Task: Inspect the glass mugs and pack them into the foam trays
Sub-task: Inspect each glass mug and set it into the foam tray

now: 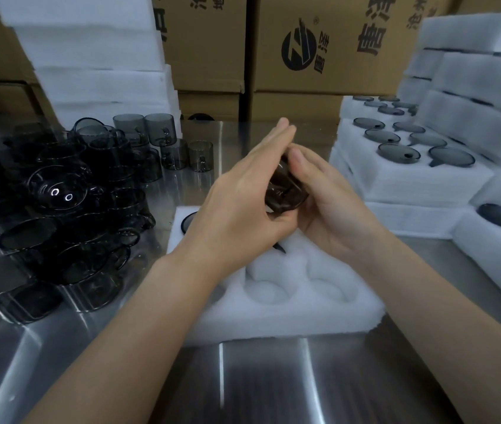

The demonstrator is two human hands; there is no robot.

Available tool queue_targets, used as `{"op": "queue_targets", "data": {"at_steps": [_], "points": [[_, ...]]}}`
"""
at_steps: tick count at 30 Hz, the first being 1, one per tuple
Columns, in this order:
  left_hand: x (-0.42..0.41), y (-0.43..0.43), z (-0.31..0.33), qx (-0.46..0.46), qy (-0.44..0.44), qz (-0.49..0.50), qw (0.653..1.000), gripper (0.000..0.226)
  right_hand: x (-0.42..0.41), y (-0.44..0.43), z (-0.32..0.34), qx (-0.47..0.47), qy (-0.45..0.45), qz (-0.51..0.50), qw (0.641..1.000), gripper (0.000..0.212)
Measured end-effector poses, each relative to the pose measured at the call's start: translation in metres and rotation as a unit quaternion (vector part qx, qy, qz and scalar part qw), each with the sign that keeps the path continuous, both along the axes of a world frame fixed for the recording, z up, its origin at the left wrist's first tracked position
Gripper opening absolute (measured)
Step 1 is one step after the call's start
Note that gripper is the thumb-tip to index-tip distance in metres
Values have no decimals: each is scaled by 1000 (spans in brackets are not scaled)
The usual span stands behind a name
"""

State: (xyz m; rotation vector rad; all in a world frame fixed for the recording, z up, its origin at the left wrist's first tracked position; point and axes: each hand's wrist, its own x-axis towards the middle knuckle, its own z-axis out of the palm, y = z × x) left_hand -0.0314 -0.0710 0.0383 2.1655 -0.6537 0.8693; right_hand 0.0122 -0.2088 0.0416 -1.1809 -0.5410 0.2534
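A smoky grey glass mug point(286, 194) is held between both hands above a white foam tray point(276, 313) on the steel table. My left hand point(243, 197) lies over the mug with straight fingers pointing away, its thumb tucked under the glass. My right hand point(329, 200) cups the mug from the right, fingers curled round it. Most of the mug is hidden by the hands. One mug point(188, 221) sits in the tray's far-left pocket, and two near pockets show bare foam.
A heap of loose grey mugs point(59, 209) covers the table at left, with upright ones behind it point(157, 127). Filled foam trays point(408, 154) are stacked at right. Blank foam sheets point(96, 56) and cardboard cartons point(319, 50) stand at the back.
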Motion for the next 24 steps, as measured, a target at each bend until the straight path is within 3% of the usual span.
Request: {"op": "queue_targets", "data": {"at_steps": [4, 12, 21, 24], "points": [[-1, -1, 1, 6, -9, -22, 1000, 81, 3, -2, -2, 32, 11, 32, 999, 37], [-1, 1, 3, 26, -18, -60, 998, 81, 12, -5, -4, 93, 65, 104, 988, 54], [6, 7, -3, 53, 28, -5, 998, 83, 7, -5, -2, 124, 57, -4, 991, 11], [5, 6, -3, 50, 58, 19, 997, 87, 8, -2, -5, 113, 39, -24, 993, 10]]}}
